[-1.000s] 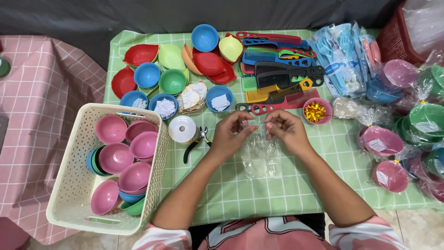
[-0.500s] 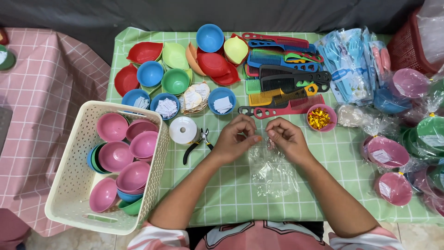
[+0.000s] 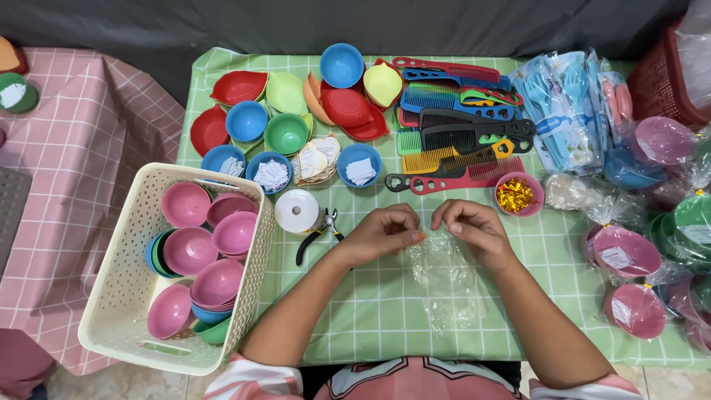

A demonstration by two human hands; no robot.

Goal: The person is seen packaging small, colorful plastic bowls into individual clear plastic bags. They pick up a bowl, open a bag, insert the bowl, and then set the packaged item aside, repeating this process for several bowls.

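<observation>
Both hands meet over the green checked tablecloth [image 3: 370,296], working at the top edge of a clear, crinkled plastic bag [image 3: 448,278] that lies flat just below them, nearer the person. The left hand [image 3: 381,233] is curled, thumb and forefinger pinched narrow on the bag's edge; the right hand [image 3: 474,230] is curled the same way, fingertips closed on the same edge, the two pinches almost touching. As I judge it, the step in hand is prising the thin mouth of the bag apart, and it is not yet open: the film looks flat.

Taking the bag as the landmark: left of it lie small black-handled pliers [image 3: 317,233] touching a white reel of ribbon [image 3: 298,210]; further left stands a cream perforated plastic basket [image 3: 118,311] stacked with pink plastic bowls [image 3: 189,252]. Above and to the right of the bag sits a small pink bowl of gold twist ties [image 3: 518,195], and straight above it a spread of coloured plastic combs [image 3: 459,126].

The next move would call for rubbing the two layers against each other until they part, with a light grip, since such film tears or clings
</observation>
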